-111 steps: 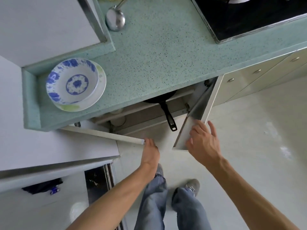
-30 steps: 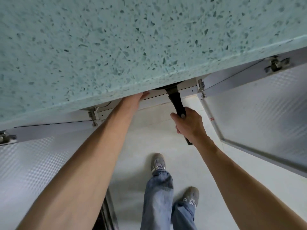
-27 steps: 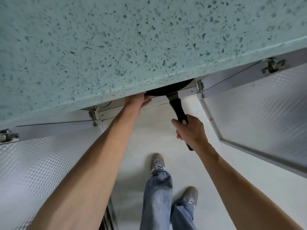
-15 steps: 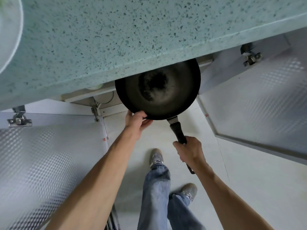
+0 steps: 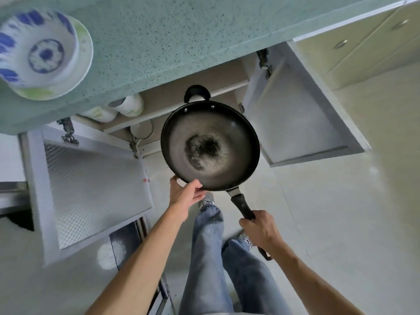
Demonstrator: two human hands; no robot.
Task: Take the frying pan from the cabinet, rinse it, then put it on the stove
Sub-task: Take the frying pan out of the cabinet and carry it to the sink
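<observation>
Head view, left to right: a blue-and-white bowl (image 5: 43,53) sits on a plate on the speckled green desk (image 5: 170,37), blurred and cut off at the frame's left edge. Below it the left cabinet door (image 5: 91,189) stands wide open, and pale containers (image 5: 127,105) show on the shelf just under the desk's lip, though most of the cabinet (image 5: 172,96) interior is hidden by that overhang. The left hand (image 5: 185,196) grips the near rim of the frying pan (image 5: 210,146), thumb on top and fingers tucked beneath, out of sight, probably to steady a wide, heavy pan that would otherwise sag from its handle. The pan hangs level in the air, clear of the cabinet and in front of its opening, its small loop handle (image 5: 197,92) pointing back toward the shelf. A dark patch marks its centre (burnt residue or worn coating, I cannot tell which). The right hand (image 5: 261,230) is closed round the long handle (image 5: 242,205), whose end pokes out past the wrist, taking most of the weight. The right cabinet door (image 5: 302,123) is open too, leaving room to draw the pan out. Drawers (image 5: 363,42) run along the far right. Neither sink nor stove is in frame, so rinsing is judged yet to come.
</observation>
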